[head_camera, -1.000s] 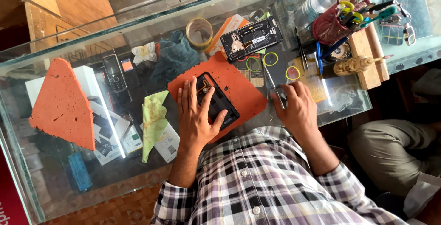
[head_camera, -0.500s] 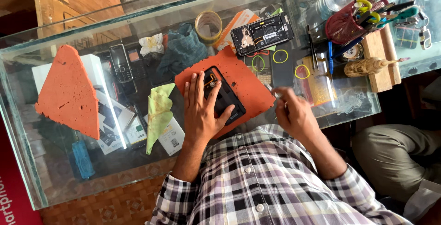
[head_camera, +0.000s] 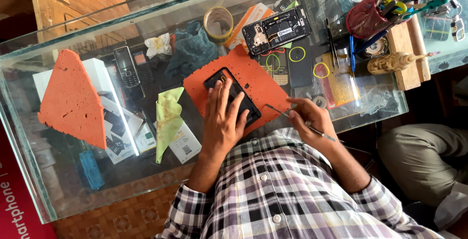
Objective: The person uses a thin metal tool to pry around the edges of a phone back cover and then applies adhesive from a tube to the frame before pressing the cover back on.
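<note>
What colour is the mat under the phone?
The mat is orange, seen from the head camera; the left hand holds the black phone on it.

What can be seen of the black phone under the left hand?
The phone is a black slab with rounded corners, lying flat and diagonal on the orange mat on the glass counter. Its upper end shows an opening with small inner parts, so it looks opened up. The left hand rests palm-down on it, fingers spread, covering its middle. The right hand holds a thin metal tool whose tip points at the phone's lower edge; contact cannot be told.
</note>
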